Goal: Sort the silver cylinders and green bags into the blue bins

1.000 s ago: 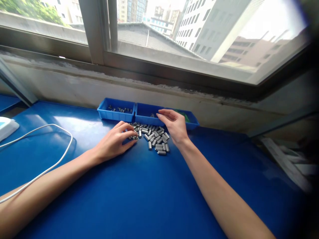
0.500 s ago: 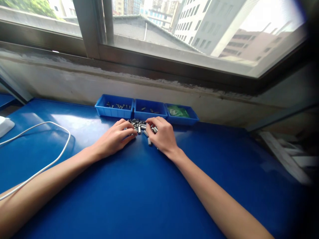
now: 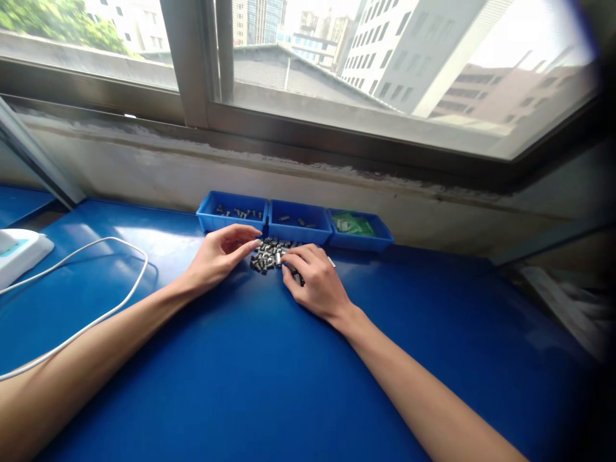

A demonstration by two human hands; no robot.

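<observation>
A pile of small silvery and dark metal parts [image 3: 264,258] lies on the blue tabletop, in front of the blue bins; their exact kind is too small to tell. My left hand [image 3: 222,251] is at the pile's left side, fingers apart and stretched toward it, with nothing visible in them. On the pile's right side rests my right hand [image 3: 312,277], fingers curved down over some of the parts with the thumb apart. The palm covers the pieces beneath it, though a few show between thumb and fingers.
Along the wall stand a left blue bin [image 3: 231,222] with small metal pieces, a middle blue bin [image 3: 299,232] with a few pieces, and a right blue bin [image 3: 360,242] holding a green bag [image 3: 353,223]. A white cable [image 3: 126,299] runs at the left, near a white device [image 3: 26,253].
My left hand has drawn back a little to the left and its fingers have opened. My right hand has moved lower over the parts. The whole view has shifted slightly.
</observation>
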